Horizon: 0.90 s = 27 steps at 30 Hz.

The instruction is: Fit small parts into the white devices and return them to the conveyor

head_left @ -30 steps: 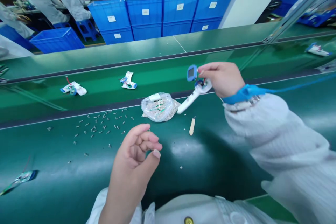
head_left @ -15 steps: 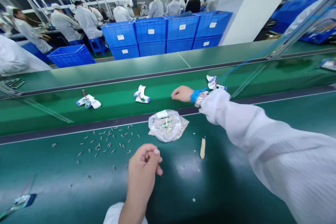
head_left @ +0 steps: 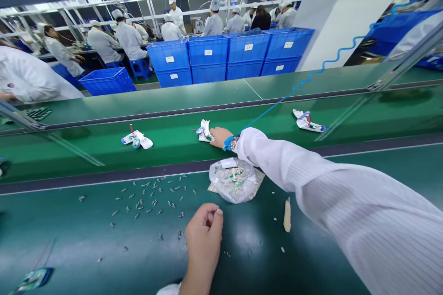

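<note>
**Right hand [head_left: 221,137] at white plastic casing [head_left: 205,132] on the belt**

I log the casing lying on the green conveyor belt [head_left: 72,161], with blue and green parts showing on it. The fingertips of the right hand are touching it or just beside it; from my position I cannot tell whether they grip it. A blue wrist strap [head_left: 227,144] circles that wrist, and its blue cord [head_left: 277,106] runs off across the belt. The left hand [head_left: 204,235] is clenched above the green worktop [head_left: 86,253], fingers curled toward the thumb; I cannot tell whether anything is inside. Small metal parts [head_left: 148,205] lie scattered to its left, a clear plastic bag [head_left: 235,182] of similar parts lies ahead of it, and a pale wooden stick [head_left: 287,215] lies to its right. Other white casings [head_left: 136,139] rest on the belt. Beyond stand blue crates [head_left: 207,55], with people in white coats [head_left: 129,39] at work past them.
</note>
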{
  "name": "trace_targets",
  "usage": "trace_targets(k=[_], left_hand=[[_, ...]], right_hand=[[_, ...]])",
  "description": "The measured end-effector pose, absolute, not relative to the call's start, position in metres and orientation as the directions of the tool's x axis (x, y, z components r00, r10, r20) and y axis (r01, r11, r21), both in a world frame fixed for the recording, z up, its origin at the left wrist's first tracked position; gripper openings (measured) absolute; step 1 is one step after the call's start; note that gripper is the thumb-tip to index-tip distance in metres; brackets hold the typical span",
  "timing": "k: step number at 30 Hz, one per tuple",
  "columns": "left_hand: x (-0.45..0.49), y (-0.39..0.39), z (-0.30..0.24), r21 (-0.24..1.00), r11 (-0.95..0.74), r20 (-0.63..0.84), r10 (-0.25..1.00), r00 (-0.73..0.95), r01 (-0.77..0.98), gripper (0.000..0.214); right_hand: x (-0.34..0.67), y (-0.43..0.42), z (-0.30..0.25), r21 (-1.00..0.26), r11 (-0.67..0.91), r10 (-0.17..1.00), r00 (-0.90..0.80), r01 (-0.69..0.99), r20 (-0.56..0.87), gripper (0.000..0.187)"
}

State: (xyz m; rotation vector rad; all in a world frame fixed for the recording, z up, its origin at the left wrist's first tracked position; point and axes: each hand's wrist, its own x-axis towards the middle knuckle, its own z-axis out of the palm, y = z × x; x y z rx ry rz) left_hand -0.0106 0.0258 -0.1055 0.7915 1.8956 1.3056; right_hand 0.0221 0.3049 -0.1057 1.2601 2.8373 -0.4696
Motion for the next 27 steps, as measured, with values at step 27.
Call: trace_targets(k=[27], left_hand=[[-0.036, 0.013, 0.008, 0.968, -0.093, 0.073, 0.993, 0.092, 0.235, 0.04]], right_hand=[[0.178, 0.152, -0.007, -0.925, -0.236, 0.38, -0.904, -0.297, 0.194, 0.036]])
